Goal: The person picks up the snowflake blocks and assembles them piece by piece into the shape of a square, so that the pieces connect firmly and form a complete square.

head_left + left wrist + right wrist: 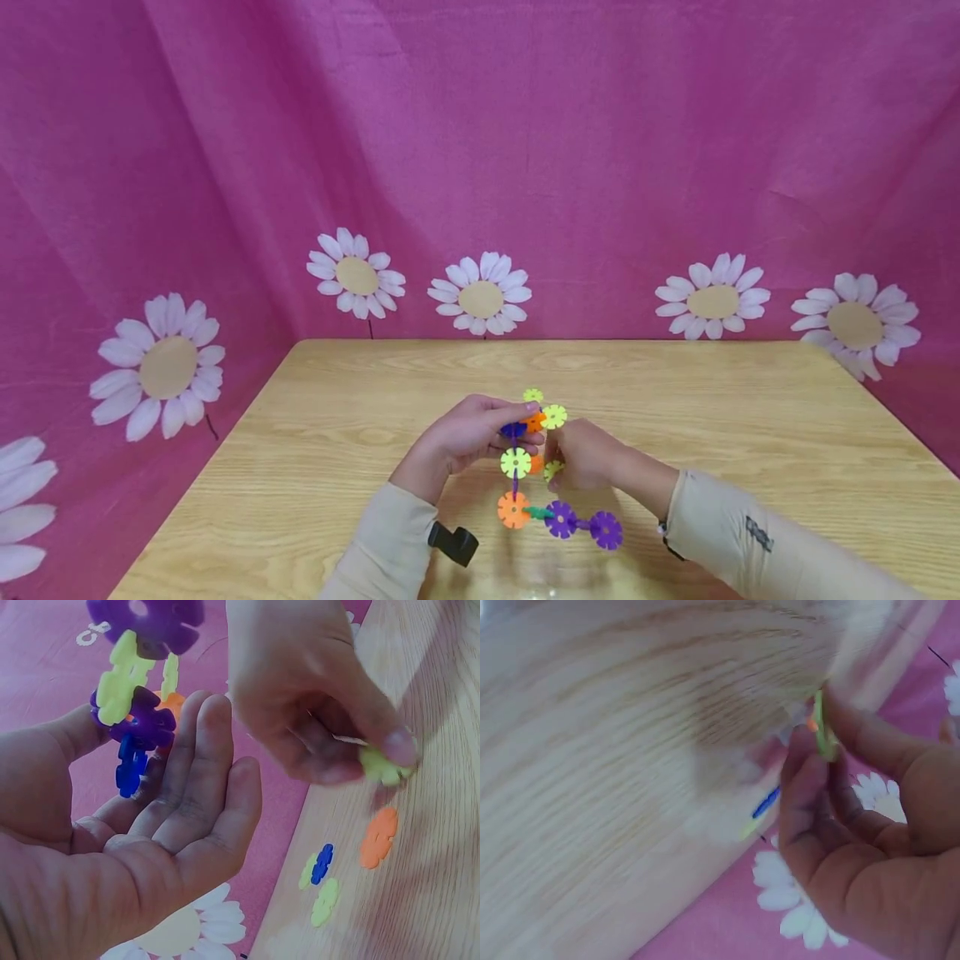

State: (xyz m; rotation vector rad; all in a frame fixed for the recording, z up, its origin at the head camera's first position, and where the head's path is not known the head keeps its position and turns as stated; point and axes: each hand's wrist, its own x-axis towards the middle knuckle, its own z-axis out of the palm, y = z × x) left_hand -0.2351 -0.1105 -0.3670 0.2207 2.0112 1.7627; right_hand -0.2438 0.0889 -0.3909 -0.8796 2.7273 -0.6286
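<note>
My left hand [476, 429] holds a chain of linked notched plastic discs, its thumb lying over the top end. From it hang a yellow-green disc [516, 462], an orange disc [513, 510] and, off to the right, a purple disc [606, 530]. In the left wrist view a dark blue disc [131, 766] and a purple disc [150, 724] of this chain sit by the palm. Just right of the chain, my right hand [588, 458] pinches a single yellow-green disc [386, 769] between thumb and fingers, apart from the others.
On the wooden table [337, 467], loose discs lie in the left wrist view: an orange one [379, 838], a blue one [322, 864] and a yellow-green one [325, 902]. A pink cloth [585, 167] with white flowers stands behind and to the left.
</note>
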